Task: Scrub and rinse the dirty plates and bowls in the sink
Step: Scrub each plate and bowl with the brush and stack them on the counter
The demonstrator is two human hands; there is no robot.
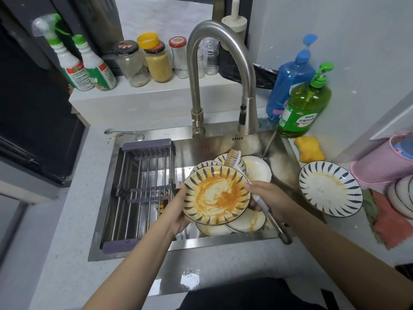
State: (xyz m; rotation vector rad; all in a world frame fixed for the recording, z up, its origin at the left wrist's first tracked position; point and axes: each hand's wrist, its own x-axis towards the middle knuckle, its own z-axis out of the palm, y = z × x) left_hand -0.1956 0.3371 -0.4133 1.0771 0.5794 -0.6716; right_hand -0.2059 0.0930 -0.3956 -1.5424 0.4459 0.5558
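Observation:
My left hand [176, 211] grips the left rim of a blue-striped plate [216, 194] smeared with orange sauce, holding it tilted over the steel sink [223, 242]. My right hand [271, 199] grips the white handle of a dish brush [232, 158], whose bristle head sticks up behind the plate's far rim. Under the held plate lies a pile of dirty plates and bowls [248, 221] with orange stains. Another stained striped plate [330, 191] sits on the counter to the right of the sink.
A tall steel faucet [223, 70] arches over the sink. A wire drying rack [143, 191] fills the sink's left half. A green soap bottle [304, 104], a blue bottle [290, 79] and a yellow sponge [309, 148] stand at the right. Jars [156, 61] line the back ledge.

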